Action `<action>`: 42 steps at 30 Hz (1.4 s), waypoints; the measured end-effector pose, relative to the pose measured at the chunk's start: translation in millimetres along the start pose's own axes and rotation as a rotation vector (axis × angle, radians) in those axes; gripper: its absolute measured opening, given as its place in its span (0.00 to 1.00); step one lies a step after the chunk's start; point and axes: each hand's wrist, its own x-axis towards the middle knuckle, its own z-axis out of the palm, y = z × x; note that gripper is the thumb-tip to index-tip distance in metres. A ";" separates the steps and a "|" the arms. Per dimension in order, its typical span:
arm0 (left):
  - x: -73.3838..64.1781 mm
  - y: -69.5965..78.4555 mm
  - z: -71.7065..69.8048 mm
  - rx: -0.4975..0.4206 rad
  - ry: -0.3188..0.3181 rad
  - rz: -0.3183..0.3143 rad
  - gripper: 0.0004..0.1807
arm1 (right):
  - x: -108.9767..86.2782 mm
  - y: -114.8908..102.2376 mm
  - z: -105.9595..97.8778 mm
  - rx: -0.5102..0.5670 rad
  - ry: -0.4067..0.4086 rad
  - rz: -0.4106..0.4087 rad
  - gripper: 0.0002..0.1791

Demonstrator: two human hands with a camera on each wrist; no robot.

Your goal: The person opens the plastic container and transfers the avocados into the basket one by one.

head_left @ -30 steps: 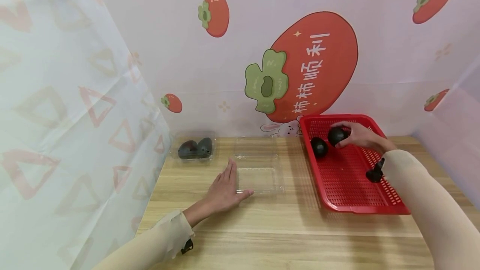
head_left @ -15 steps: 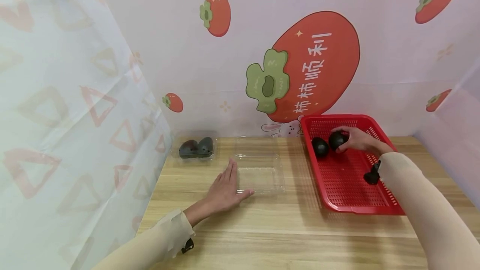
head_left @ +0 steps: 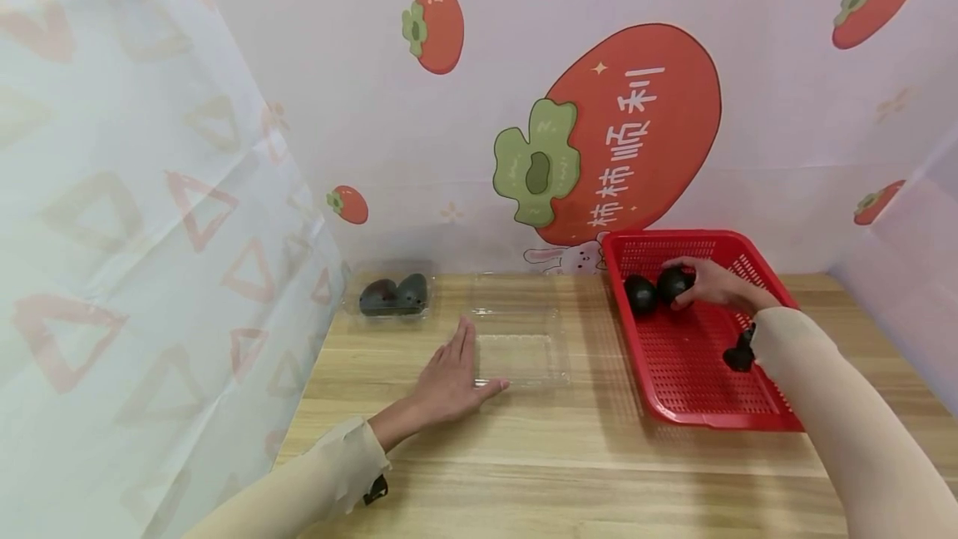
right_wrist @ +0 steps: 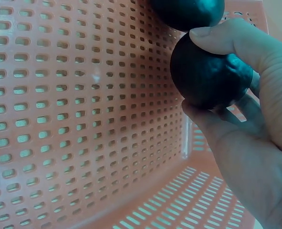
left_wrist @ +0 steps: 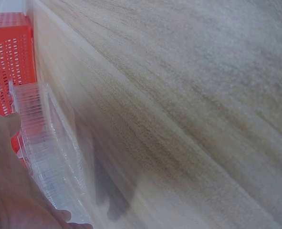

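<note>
In the head view my right hand [head_left: 714, 284] grips a dark avocado [head_left: 674, 285] inside the red plastic basket [head_left: 696, 420], thumb and fingers around its sides. A second avocado [head_left: 639, 294] lies right beside it on the left. The right wrist view shows the gripped avocado [right_wrist: 207, 76] between thumb and fingers, the other one [right_wrist: 191, 12] close behind it. My left hand [head_left: 447, 377], fingers straight and thumb spread, rests against the left side of a clear plastic clamshell box [head_left: 516, 356], its lid open toward the back. From the left wrist, the box [left_wrist: 50, 143] appears beside the palm.
A second clear clamshell box [head_left: 389, 314] with dark avocados inside stands at the back left of the wooden table [head_left: 524, 472]. A wall sheet [head_left: 464, 140] printed with persimmons rises behind. The basket occupies the table's right side.
The right hand has shifted slightly left relative to the basket, its fingers still around the avocado. The left hand stays at the clear box. The head view has shifted a little.
</note>
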 end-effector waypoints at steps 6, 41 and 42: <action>0.3 0.3 -0.5 -0.004 -0.005 0.001 0.63 | 3.5 4.5 3.2 -0.003 -0.002 0.004 0.44; 0.5 0.2 -3.0 -0.034 -0.014 0.009 0.62 | -1.1 3.5 2.5 -0.024 -0.008 0.003 0.49; 0.4 0.2 -3.0 -0.030 -0.015 0.008 0.62 | -1.2 3.9 2.0 -0.027 -0.006 0.001 0.49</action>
